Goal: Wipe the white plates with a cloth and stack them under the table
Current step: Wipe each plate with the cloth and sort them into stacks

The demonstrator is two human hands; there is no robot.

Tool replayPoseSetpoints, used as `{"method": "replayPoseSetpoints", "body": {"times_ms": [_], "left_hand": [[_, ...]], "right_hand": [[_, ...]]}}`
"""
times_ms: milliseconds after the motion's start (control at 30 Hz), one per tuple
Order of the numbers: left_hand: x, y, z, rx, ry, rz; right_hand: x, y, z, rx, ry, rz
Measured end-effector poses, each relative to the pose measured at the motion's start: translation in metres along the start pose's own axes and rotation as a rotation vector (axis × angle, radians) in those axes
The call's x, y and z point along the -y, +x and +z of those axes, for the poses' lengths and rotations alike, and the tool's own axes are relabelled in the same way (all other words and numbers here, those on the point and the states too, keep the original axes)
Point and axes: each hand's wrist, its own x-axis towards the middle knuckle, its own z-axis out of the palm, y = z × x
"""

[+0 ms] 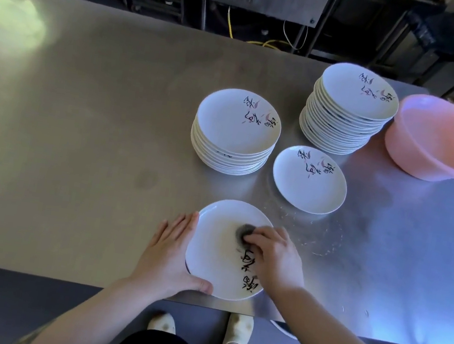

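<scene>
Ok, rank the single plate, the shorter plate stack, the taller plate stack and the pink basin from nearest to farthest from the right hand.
From the right hand:
1. Single plate, just beyond it, slightly right.
2. Shorter plate stack, ahead and left.
3. Taller plate stack, farther back, right.
4. Pink basin, far right edge of the table.

Brush writing on the plates, none of it readable from here.

Black calligraphy strokes with pinkish leaf marks are showing on the near plate (pixel 225 249), the single plate (pixel 309 180), the low stack (pixel 238 123) and the tall stack (pixel 358 93). The characters are sitting upside down or sideways to me and are blurring together, so I cannot make out a word. No brand, number or sign is showing anywhere else.
</scene>
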Motion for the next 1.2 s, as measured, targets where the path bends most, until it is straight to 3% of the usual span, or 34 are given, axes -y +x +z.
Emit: {"method": "replayPoseSetpoints", "body": {"times_ms": [167, 267, 367, 467, 533, 600, 700, 867, 933, 1067, 1200], "left_hand": [[0.0, 0.001, -0.006, -0.003, 0.031, 0.081], [0.007, 0.01, -0.017, -0.036, 0.144, 0.369], [0.008, 0.021, -0.028, 0.104, 0.227, 0.579], [0.008, 0.03, -0.037, 0.292, 0.281, 0.581], [0.01, 0.035, -0.036, 0.317, 0.291, 0.597], [0.01, 0.035, -0.034, 0.294, 0.28, 0.56], [0.012, 0.026, -0.022, 0.116, 0.306, 0.542], [-0.007, 0.003, 0.01, -0.016, 0.202, 0.487], [-0.011, 0.011, 0.003, -0.003, 0.219, 0.501], [-0.003, 0.041, -0.022, 0.242, 0.282, 0.498], [-0.001, 0.039, -0.011, 0.145, 0.25, 0.4]], "right_hand": [[0.008, 0.013, -0.015, 0.163, 0.029, 0.031], [0.007, 0.036, -0.031, 0.022, 0.049, -0.063], [0.015, 0.056, -0.024, 0.056, -0.067, -0.287], [0.019, 0.067, -0.011, 0.138, -0.149, -0.408], [0.018, 0.066, -0.004, 0.142, -0.181, -0.408], [0.014, 0.063, -0.002, 0.107, -0.204, -0.337], [-0.002, 0.051, -0.011, 0.056, -0.253, -0.224], [-0.016, 0.041, -0.018, 0.074, -0.272, -0.181], [-0.01, 0.051, -0.018, 0.095, -0.261, -0.159], [-0.008, 0.064, -0.013, 0.182, -0.264, -0.174], [-0.018, 0.053, -0.018, 0.124, -0.239, -0.197]]}}
